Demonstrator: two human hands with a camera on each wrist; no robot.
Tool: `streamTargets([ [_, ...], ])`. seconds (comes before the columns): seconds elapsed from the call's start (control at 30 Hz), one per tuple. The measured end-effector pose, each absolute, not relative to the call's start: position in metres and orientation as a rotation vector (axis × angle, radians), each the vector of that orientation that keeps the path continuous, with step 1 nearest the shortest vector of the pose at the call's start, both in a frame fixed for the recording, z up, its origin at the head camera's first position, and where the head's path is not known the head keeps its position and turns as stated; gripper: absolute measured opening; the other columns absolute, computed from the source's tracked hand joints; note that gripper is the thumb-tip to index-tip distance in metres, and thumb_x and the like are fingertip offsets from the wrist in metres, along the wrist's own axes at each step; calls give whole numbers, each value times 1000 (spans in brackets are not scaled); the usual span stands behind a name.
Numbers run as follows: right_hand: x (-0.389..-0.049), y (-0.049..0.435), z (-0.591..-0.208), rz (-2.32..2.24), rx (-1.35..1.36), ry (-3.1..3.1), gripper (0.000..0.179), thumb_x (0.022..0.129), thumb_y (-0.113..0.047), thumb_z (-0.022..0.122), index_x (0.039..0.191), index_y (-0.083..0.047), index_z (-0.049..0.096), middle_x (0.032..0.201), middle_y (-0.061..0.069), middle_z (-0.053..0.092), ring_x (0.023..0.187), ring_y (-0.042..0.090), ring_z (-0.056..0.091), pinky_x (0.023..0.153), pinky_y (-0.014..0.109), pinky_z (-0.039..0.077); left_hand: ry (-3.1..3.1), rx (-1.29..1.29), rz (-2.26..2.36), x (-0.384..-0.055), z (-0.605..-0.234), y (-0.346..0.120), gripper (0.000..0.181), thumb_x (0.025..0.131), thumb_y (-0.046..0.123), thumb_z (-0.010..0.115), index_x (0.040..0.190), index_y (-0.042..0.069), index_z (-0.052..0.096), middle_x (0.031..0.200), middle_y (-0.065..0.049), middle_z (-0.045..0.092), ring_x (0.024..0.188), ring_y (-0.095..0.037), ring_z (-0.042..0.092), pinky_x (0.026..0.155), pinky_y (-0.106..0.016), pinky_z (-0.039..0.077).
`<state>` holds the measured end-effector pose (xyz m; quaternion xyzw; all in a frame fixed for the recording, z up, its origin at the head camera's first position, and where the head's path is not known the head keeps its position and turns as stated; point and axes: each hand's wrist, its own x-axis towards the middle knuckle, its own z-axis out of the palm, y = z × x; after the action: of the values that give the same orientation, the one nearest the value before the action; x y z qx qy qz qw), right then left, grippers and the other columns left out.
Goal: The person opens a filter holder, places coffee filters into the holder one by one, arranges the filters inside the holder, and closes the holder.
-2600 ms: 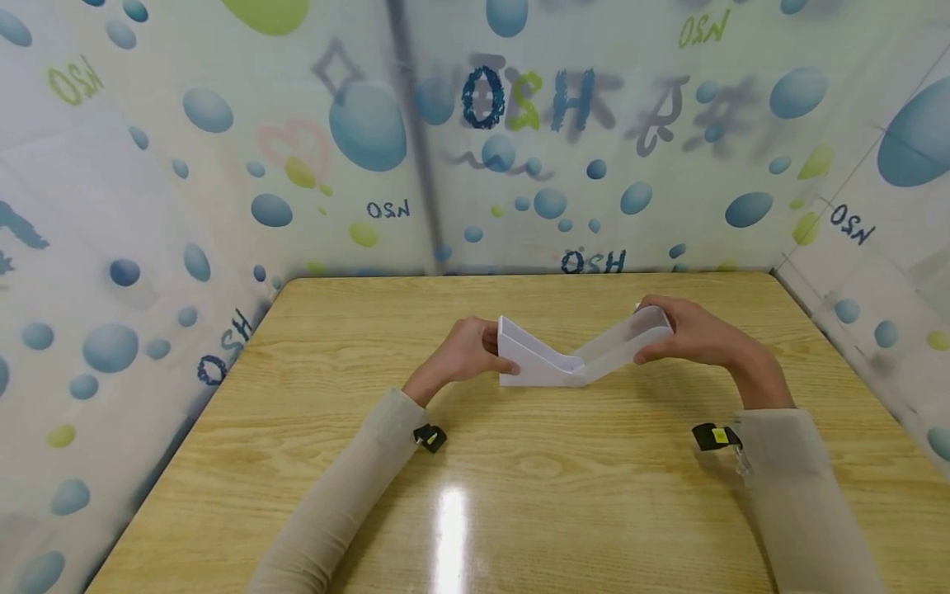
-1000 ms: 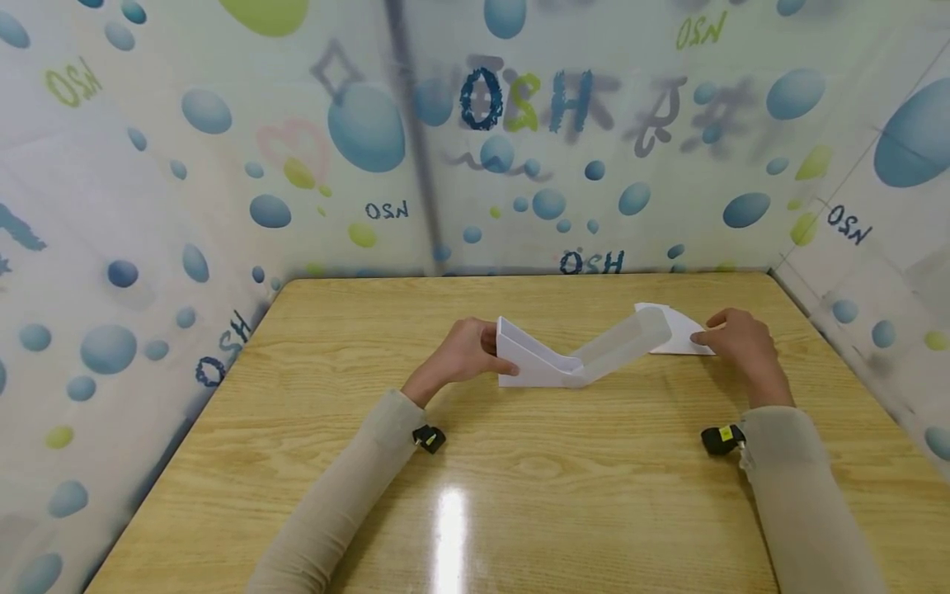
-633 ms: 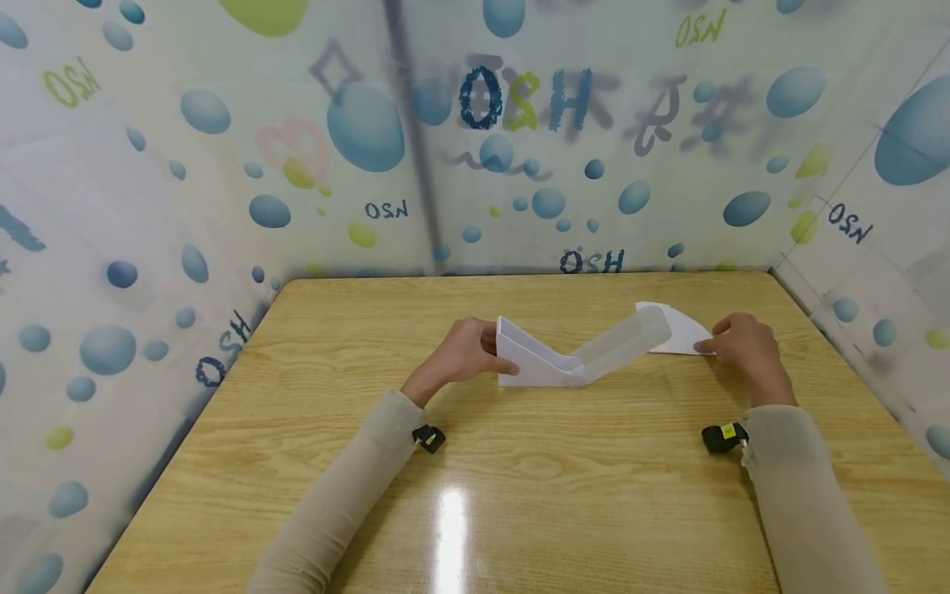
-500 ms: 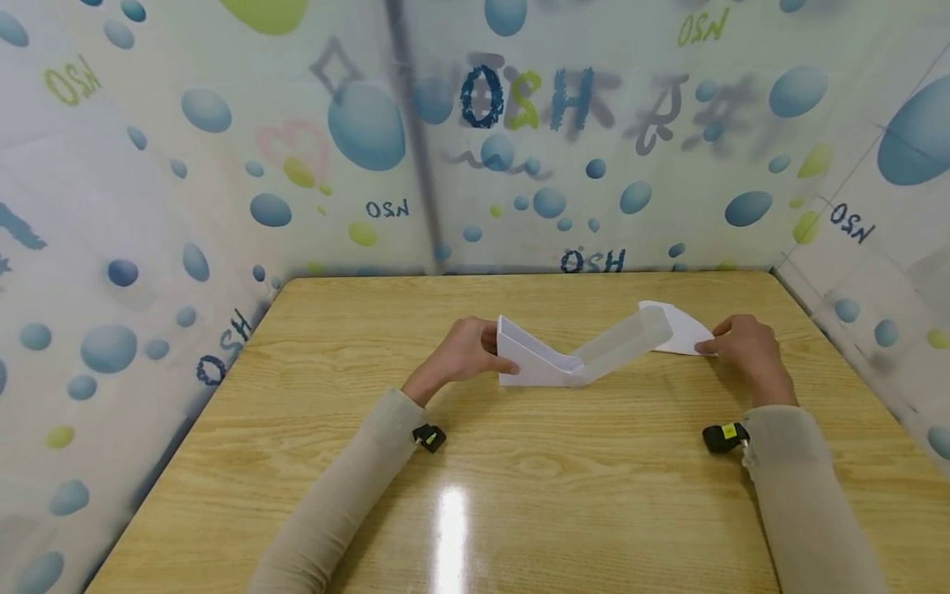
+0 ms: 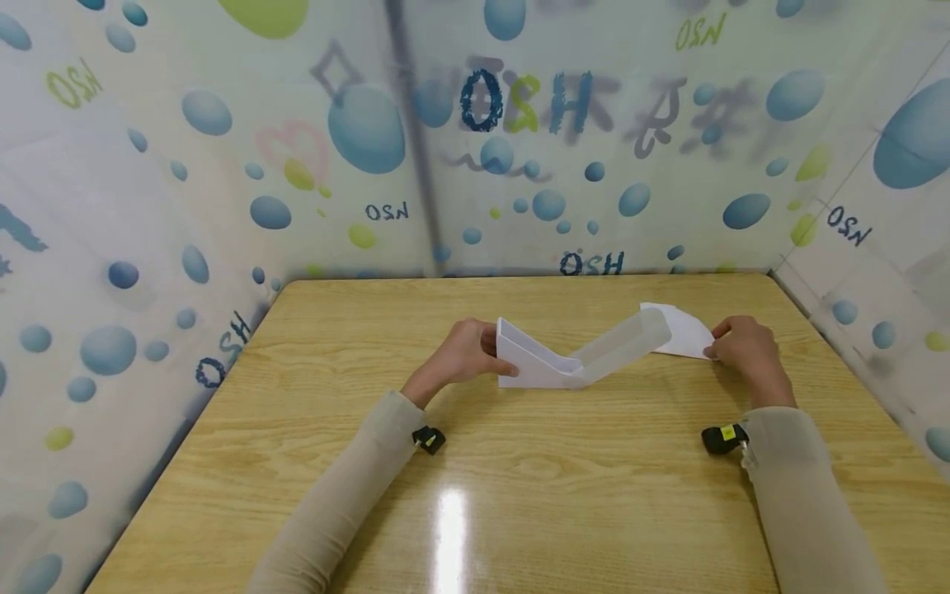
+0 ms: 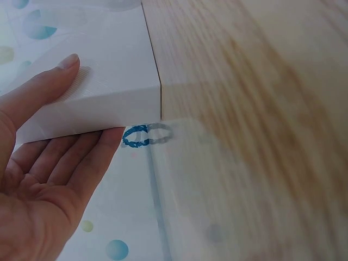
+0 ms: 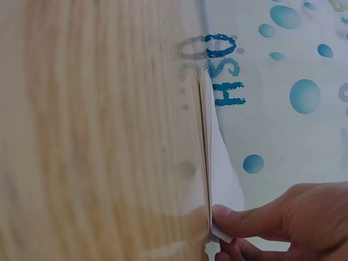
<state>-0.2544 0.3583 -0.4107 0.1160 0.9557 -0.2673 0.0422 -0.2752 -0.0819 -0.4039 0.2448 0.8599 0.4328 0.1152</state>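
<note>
A white box with sloping sides lies on the table, joined at its low end to a raised translucent part, like a flipped-open cover. My left hand grips the box's tall left end. In the left wrist view, the thumb presses one face of the box and the fingers lie along another side. White paper extends to the right from behind the translucent part. Its right corner is pinched by my right hand. Several thin layers show along the paper's edge in the right wrist view.
The wood-grain table reflects a bright strip of light near its front. A printed curtain with blue and green dots hangs behind it and along both sides. Black straps with small devices sit at both wrists.
My right hand has let go of the translucent part and moved right to the paper. The paper has come further into sight and shifted slightly right. My left hand has stayed in place.
</note>
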Motion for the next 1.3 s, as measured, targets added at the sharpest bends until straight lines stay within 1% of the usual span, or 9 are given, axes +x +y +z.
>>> streamTargets([
  [0.17,-253,358,-410,-808,354,2940,39,94,-9,67,123,15,59,136,44,47,121,62,40,100,70,34,2517,732,1274,-275,-404,-82,37,80,14,90,114,10,76,107,-6,80,89,-15,76,80,-32,61],
  [0.43,-252,356,-405,-808,369,2916,38,93,-11,72,119,14,63,131,41,51,110,53,44,96,66,37,2506,738,1286,-275,-403,-83,37,81,15,90,114,10,76,107,-7,80,89,-16,76,80,-32,61],
  [0.67,-251,355,-399,-808,397,2915,38,93,-9,71,121,15,62,133,41,50,112,54,43,97,68,36,2519,730,1278,-275,-403,-83,36,80,13,90,113,11,76,105,-7,80,88,-16,76,79,-32,61],
  [0.73,-250,355,-398,-803,405,2915,38,93,-9,70,121,15,62,131,40,53,110,52,45,94,65,39,2516,731,1279,-275,-403,-83,36,80,14,90,113,10,76,105,-7,80,88,-16,76,80,-32,61],
  [0.83,-249,356,-397,-778,426,2913,37,94,-11,69,122,14,64,126,37,58,103,48,50,84,58,44,2511,729,1281,-275,-403,-83,37,81,14,90,114,10,76,106,-7,80,90,-16,76,80,-32,61],
  [0.97,-247,358,-397,-741,452,2917,36,95,-16,69,120,11,67,122,33,62,97,44,55,73,48,42,2506,719,1279,-274,-403,-83,38,81,14,90,116,11,76,108,-7,80,91,-16,76,81,-33,61],
  [1.13,-246,361,-397,-754,419,2928,38,94,-19,70,117,11,68,117,32,65,94,42,57,71,46,43,2507,726,1282,-274,-403,-83,38,81,14,90,116,11,76,109,-6,80,92,-15,76,82,-33,61],
  [1.2,-246,363,-395,-764,379,2921,38,94,-19,69,116,12,68,112,31,66,91,40,56,71,45,44,2509,732,1283,-274,-403,-83,38,81,14,90,116,11,76,109,-6,80,92,-16,76,82,-33,61],
  [1.3,-246,365,-392,-763,319,2909,38,94,-17,69,116,14,66,110,31,65,91,40,55,73,47,47,2509,736,1280,-274,-403,-83,37,81,14,90,116,11,76,109,-6,80,92,-16,76,82,-33,61],
])
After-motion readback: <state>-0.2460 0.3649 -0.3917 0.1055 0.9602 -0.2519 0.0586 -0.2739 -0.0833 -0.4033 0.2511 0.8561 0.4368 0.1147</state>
